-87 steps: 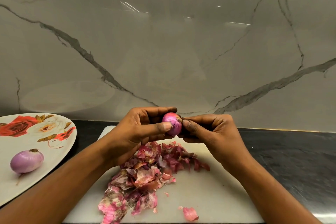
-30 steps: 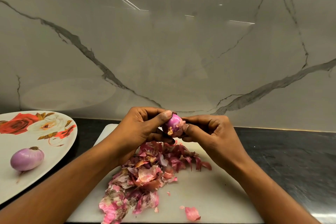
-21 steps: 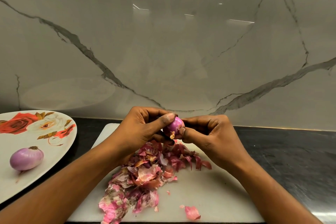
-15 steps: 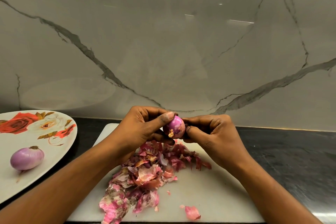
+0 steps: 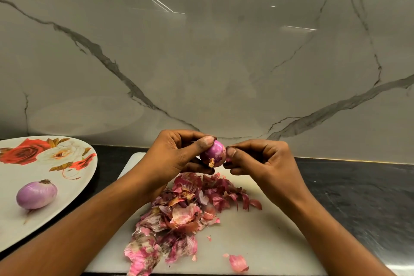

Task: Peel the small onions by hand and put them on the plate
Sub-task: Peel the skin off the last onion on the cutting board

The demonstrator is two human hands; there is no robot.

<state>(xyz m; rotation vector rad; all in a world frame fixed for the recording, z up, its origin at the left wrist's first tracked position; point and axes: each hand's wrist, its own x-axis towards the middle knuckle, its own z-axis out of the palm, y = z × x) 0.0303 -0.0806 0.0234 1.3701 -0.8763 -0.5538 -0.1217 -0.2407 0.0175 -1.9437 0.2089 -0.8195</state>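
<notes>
Left hand (image 5: 177,157) grips the small onion (image 5: 214,154) in the air over the far end of the white cutting board (image 5: 257,242), thumb across its top and curled fingers under it, the root end facing me. My right hand (image 5: 264,161) sits just beside it, fingers curled, thumb and forefinger pinching at the skin on the onion's right flank. Both hands hang close in front of the marble wall (image 5: 201,63), so there is little room behind them. Directly beneath lies the heap of pink peels (image 5: 179,213), covering the board's left half; the right half is bare apart from one loose scrap (image 5: 238,263) near the front edge. To the right of the board the dark counter (image 5: 358,197) runs open to the frame edge. To the left, a narrow strip of counter separates the board's edge from the flowered plate (image 5: 13,231), where one peeled onion (image 5: 37,195) rests, well apart from my hands.
</notes>
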